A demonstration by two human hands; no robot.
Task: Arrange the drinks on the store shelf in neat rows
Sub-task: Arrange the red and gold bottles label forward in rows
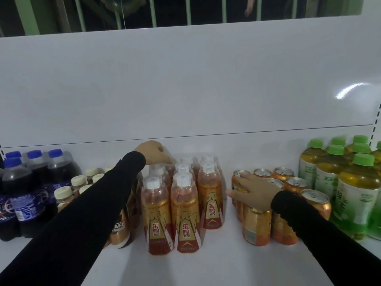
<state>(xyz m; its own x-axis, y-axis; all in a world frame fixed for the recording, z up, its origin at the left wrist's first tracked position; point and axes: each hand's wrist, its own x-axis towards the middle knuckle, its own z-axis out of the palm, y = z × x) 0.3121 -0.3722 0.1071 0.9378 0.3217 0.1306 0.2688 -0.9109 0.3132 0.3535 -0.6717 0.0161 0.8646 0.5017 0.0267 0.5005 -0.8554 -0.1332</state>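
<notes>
Behind gold bottles (185, 211), left hand (151, 150); right hand (254, 189) on cans (256, 226).

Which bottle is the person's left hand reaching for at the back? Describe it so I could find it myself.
Start at the white shelf and find the middle block of gold-and-red bottles with clear caps. Follow its left-hand row to the very back, by the rear panel. That back bottle is the only one with the left hand curled over its top.
</notes>
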